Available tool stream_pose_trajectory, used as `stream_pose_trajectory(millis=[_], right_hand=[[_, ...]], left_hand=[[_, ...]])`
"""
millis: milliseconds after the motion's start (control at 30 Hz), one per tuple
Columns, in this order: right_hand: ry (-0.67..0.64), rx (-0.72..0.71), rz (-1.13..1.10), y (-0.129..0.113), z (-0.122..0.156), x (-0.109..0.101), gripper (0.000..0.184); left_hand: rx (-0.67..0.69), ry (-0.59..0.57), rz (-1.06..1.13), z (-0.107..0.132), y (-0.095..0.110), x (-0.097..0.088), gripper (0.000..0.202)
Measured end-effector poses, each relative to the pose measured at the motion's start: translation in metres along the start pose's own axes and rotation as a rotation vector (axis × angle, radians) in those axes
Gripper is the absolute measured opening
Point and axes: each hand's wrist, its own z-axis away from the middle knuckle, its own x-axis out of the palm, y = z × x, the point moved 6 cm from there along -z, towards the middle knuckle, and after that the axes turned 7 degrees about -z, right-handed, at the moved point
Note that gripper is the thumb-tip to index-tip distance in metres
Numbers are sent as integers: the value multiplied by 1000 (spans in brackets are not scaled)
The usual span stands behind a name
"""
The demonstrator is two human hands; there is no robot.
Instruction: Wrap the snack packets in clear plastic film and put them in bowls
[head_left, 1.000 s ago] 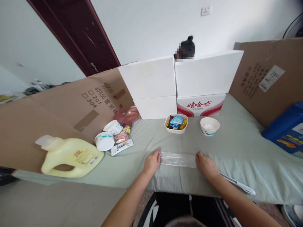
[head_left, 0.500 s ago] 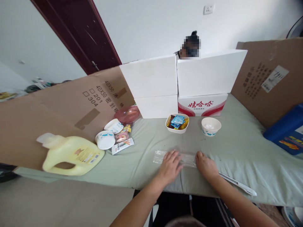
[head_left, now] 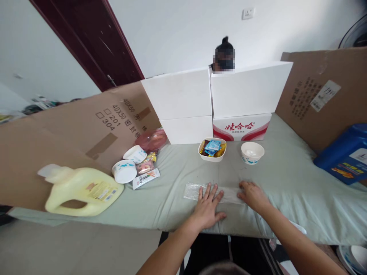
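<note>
A folded strip of clear plastic film point(head_left: 229, 194) lies flat across the green cloth in front of me. My left hand point(head_left: 208, 208) rests on it with the fingers spread, pressing its left part down. At the strip's right end is my right hand point(head_left: 254, 198), its fingers bent and closed on the film. Beyond my hands stand a square white bowl point(head_left: 212, 157) of small snack packets point(head_left: 213, 146) and a round paper bowl point(head_left: 252, 153). A white, narrow object point(head_left: 299, 228) is mostly hidden under my right forearm.
To the left are a yellow detergent jug point(head_left: 86, 191), paper bowls point(head_left: 124, 171), snack packs point(head_left: 146, 178) and a red lidded container point(head_left: 153, 139). White boxes point(head_left: 183, 95) and cardboard panels point(head_left: 57, 137) wall the table. A blue jug point(head_left: 344, 156) stands right; a person point(head_left: 225, 55) is behind the boxes.
My left hand's fingers have spread wider on the film. My right hand has shifted slightly right, its fingers loosening from a tighter curl, and its forearm now covers most of the white narrow object.
</note>
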Motion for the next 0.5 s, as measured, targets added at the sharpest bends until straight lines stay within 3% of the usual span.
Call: stream_pose_trajectory(millis=[100, 233, 333, 433, 500], right_hand=[[-22, -8, -46, -6, 2, 1, 8], [-45, 11, -149, -12, 12, 5, 9], [-179, 93, -530, -20, 26, 15, 6], [-337, 80, -1060, -37, 41, 16, 33], [-335, 18, -1200, -42, 45, 9, 44]], left_hand=[[13, 87, -1, 2, 5, -10, 79], [-17, 279, 49, 9, 20, -25, 74], [-52, 370, 144, 14, 30, -26, 68], [5, 429, 259, 21, 39, -22, 34], [54, 452, 359, 27, 42, -21, 23]])
